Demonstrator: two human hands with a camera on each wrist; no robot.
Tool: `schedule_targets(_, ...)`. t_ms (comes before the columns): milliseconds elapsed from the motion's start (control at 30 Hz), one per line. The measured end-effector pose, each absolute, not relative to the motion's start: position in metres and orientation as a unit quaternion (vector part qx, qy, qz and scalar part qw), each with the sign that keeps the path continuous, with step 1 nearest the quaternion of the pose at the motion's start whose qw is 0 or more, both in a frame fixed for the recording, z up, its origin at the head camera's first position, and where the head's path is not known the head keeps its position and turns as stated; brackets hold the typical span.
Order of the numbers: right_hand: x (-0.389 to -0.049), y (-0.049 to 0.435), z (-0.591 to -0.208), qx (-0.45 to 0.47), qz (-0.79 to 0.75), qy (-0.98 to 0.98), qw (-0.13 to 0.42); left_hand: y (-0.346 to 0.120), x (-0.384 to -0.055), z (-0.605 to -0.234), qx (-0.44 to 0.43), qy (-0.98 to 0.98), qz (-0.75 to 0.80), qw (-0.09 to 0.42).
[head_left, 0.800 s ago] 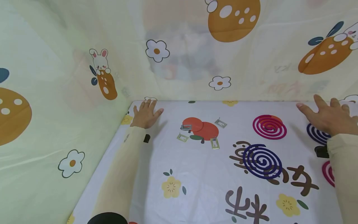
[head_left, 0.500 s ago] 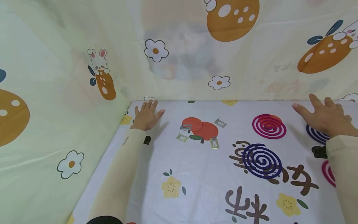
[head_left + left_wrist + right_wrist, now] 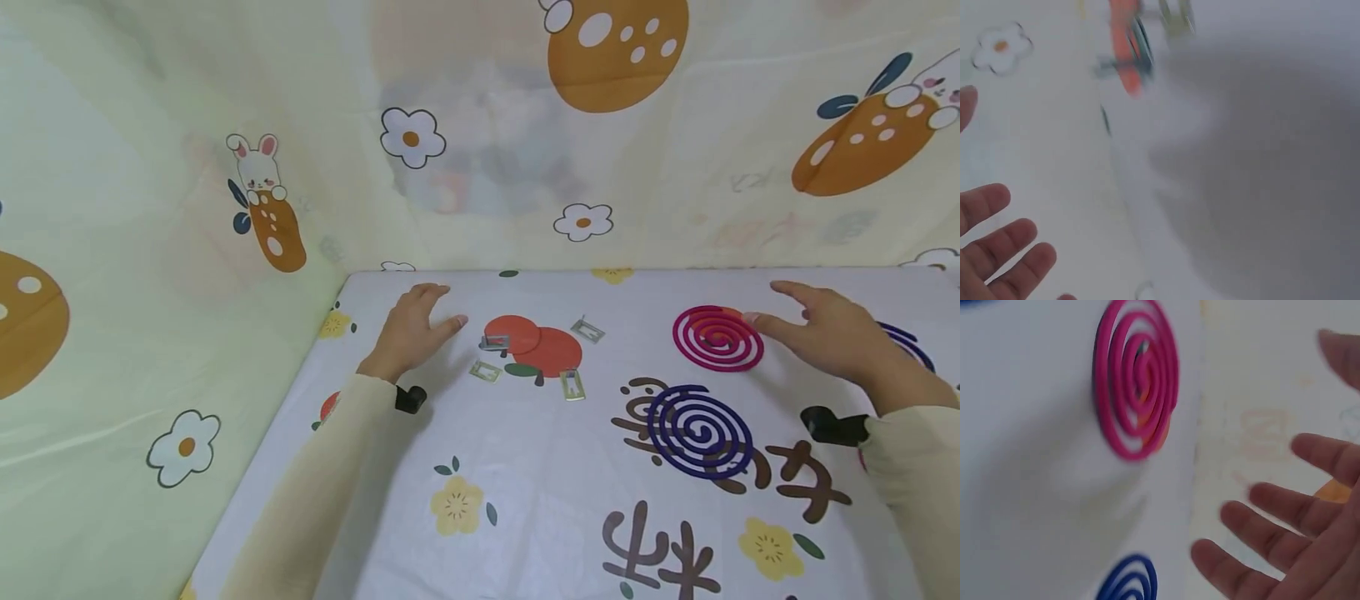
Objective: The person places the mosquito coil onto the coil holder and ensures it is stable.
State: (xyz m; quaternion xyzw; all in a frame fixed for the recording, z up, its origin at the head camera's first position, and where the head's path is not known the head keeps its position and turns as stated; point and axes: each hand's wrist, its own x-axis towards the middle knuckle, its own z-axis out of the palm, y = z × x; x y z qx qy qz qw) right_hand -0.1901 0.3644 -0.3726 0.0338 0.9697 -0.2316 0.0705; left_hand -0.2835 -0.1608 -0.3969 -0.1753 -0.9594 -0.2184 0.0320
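My left hand (image 3: 414, 331) hangs over the back left of the table, fingers extended and holding nothing. To its right lie several small metal coil stands, among them a silver one (image 3: 588, 328) and a gold-toned one (image 3: 572, 385). Loose fingers (image 3: 1022, 269) show in the left wrist view. My right hand (image 3: 836, 337) hovers empty beside a pink mosquito coil (image 3: 718, 340), its thumb overlapping the coil's edge in the head view. Nearer lies a dark blue coil (image 3: 701, 429). Another blue coil (image 3: 909, 342) is partly hidden behind the right hand. Spread fingers (image 3: 1279, 537) appear in the right wrist view.
A white printed cloth (image 3: 525, 467) covers the table. Patterned fabric walls (image 3: 480, 183) rise along its back and left edges. A black wrist mount (image 3: 832, 425) sits under the right wrist, another mount (image 3: 410, 400) under the left. The right sleeve almost hides a further pink coil.
Both hands have left their places near the table's back edge and turned inward. The left has moved right toward the metal stands, the right has moved left toward the pink coil.
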Motion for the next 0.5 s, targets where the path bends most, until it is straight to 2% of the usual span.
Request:
schedule_targets(100, -0.180, 0.357, -0.374, 0.024, -0.254, 0.963, 0.091, -0.148, -0.272, -0.395, -0.195, -0.947, -0.252, 0.040)
schedule_targets(267, -0.166, 0.344, -0.385, 0.015, -0.276, 0.957, 0.084, -0.125, -0.253, -0.398, -0.251, -0.927, -0.273, 0.052)
schedule_targets(500, -0.154, 0.335, -0.402, 0.017, -0.298, 0.949, 0.100, -0.087, -0.236, -0.410, -0.290, -0.921, -0.260, 0.025)
